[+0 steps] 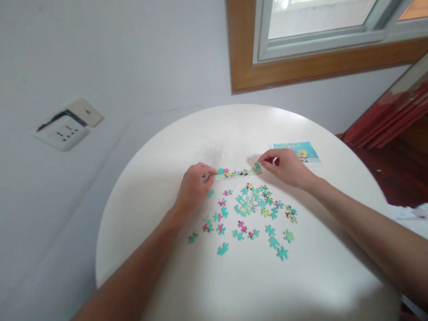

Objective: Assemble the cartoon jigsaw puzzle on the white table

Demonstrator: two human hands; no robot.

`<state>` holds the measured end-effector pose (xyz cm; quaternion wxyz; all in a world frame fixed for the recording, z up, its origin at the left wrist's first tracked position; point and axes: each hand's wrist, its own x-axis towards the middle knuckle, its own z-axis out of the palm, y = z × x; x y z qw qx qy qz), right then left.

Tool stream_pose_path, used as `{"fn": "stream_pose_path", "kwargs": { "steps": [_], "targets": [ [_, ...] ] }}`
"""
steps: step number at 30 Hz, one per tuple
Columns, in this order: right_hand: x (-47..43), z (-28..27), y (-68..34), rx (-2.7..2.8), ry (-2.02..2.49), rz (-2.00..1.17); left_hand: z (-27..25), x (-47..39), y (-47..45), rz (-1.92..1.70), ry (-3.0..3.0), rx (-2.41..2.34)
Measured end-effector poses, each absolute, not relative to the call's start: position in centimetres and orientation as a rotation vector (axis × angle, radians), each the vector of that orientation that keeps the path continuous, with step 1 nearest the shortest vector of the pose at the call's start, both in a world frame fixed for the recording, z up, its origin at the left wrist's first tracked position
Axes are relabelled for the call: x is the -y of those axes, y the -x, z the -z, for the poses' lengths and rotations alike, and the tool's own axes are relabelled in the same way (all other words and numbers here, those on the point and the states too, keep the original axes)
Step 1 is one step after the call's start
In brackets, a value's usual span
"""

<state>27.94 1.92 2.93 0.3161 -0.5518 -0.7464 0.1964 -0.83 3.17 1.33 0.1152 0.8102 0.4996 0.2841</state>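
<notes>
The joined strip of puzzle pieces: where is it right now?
In the head view, the joined strip is near the middle of the white table, between the left hand and right hand, just beyond the loose pieces.

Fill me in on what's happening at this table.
A person has the left hand at one end of a joined strip of puzzle pieces and the right hand at the other. Loose pieces lie scattered nearer the person on the white table. A picture card lies partly behind the right hand.
</notes>
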Motion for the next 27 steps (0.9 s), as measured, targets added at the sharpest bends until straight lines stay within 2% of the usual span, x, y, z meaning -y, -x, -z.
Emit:
{"fn": "stream_pose_path", "kwargs": {
  "steps": [13,27],
  "targets": [
    [-2.1,-2.4,-28.3,1.986,1.446,-0.486,-4.4,-1.6,1.3,-0.641,-2.344,-1.338],
    [-2.2,-2.2,-28.2,1.975,1.431,-0.513,-4.5,-1.4,1.7,-0.563,-2.242,-1.324]
  ]
}}
